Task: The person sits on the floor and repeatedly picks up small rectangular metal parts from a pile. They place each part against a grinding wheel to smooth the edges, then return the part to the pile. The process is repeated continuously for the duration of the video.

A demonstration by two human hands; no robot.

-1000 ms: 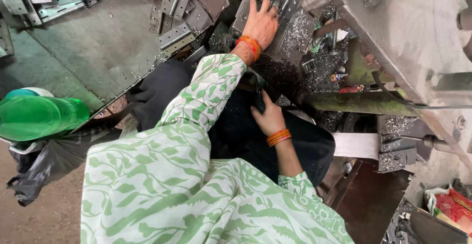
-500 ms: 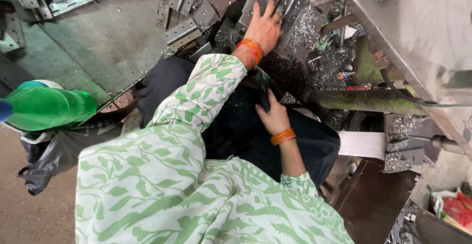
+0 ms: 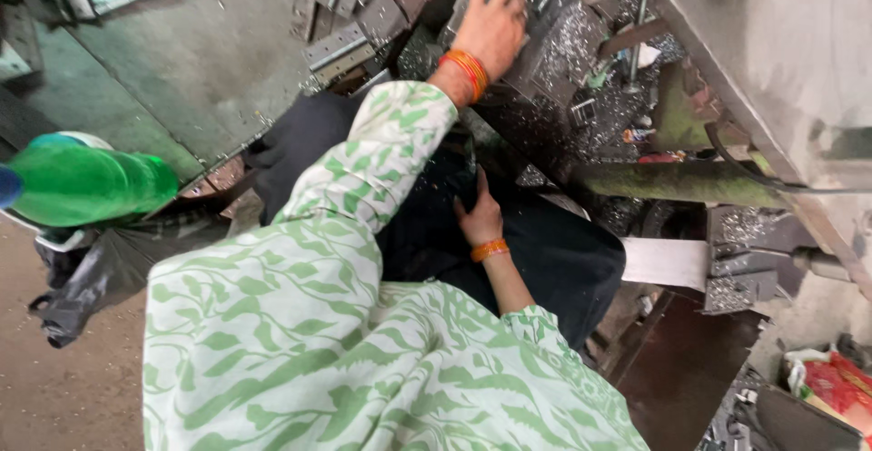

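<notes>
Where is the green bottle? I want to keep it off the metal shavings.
In the head view, the green bottle lies at far left above a black bag, beside the patterned sleeve.

The left arm, in a green-and-white patterned sleeve, stretches far forward with its hand spread flat, fingers splayed and an orange bangle at the wrist, while the right hand lies near, fingers together pointing away, forearm bare.
</notes>
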